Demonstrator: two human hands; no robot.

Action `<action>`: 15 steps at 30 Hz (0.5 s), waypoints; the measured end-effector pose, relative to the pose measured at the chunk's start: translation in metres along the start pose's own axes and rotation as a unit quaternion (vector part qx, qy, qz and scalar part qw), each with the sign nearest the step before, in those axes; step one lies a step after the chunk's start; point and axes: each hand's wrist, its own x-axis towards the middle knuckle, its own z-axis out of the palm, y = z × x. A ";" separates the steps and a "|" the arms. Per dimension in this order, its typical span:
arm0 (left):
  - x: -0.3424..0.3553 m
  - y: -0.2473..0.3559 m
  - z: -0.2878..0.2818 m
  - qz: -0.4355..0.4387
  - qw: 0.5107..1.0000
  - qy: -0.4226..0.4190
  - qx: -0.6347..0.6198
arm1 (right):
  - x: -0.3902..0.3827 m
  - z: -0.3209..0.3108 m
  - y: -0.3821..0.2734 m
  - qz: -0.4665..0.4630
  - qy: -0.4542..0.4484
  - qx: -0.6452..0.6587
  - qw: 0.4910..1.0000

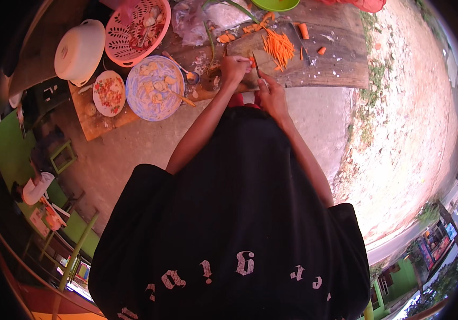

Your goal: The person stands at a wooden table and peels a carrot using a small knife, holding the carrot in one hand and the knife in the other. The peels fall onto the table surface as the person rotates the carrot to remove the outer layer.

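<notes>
My left hand is closed at the near edge of a wooden cutting board, its fingertips pinching a small orange carrot piece. Just to the right, my right hand grips a knife, whose dark blade points away from me beside the carrot piece. Beyond the knife lies a heap of carrot strips on the board. A carrot chunk rests near the board's far right corner, and a smaller carrot piece is farther right on the table.
Left on the wooden table stand a blue-white bowl with a spoon, a plate of chopped red bits, a pink colander and a cream container. Plastic bags and a green bowl are at the back. Another person sits far left.
</notes>
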 end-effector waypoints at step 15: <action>0.011 -0.004 -0.007 0.036 0.999 -0.034 -0.017 | 0.022 0.029 0.019 -0.153 0.101 -0.022 0.983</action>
